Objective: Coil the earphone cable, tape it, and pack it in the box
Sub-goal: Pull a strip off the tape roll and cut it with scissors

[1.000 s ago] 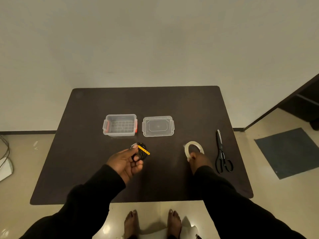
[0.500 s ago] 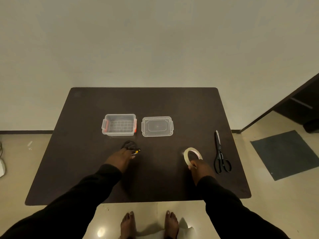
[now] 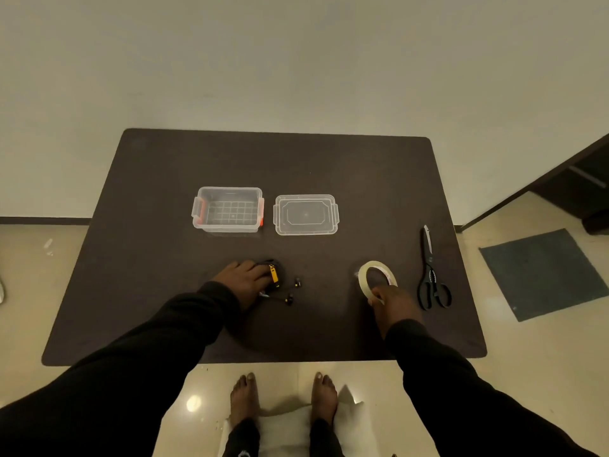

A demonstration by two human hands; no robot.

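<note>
The black coiled earphone cable (image 3: 273,271) with its yellow piece lies on the dark table (image 3: 329,166); two earbuds trail out to its right. My left hand (image 3: 242,280) rests palm down on the coil's left part, pressing it to the table. My right hand (image 3: 393,303) pinches the near edge of the tape roll (image 3: 375,278), which stands tilted on its rim. The clear box (image 3: 228,209) with orange latches sits open farther back, and its clear lid (image 3: 306,214) lies flat beside it on the right.
Black scissors (image 3: 431,272) lie at the table's right side, blades pointing away. My bare feet (image 3: 283,397) stand on the tiled floor below the near edge. A dark mat (image 3: 540,272) lies on the floor to the right.
My left hand turned over and lowered the coil from the air onto the table, now covering it. The earbuds have spilled out to the right. The right hand keeps its hold on the tape roll.
</note>
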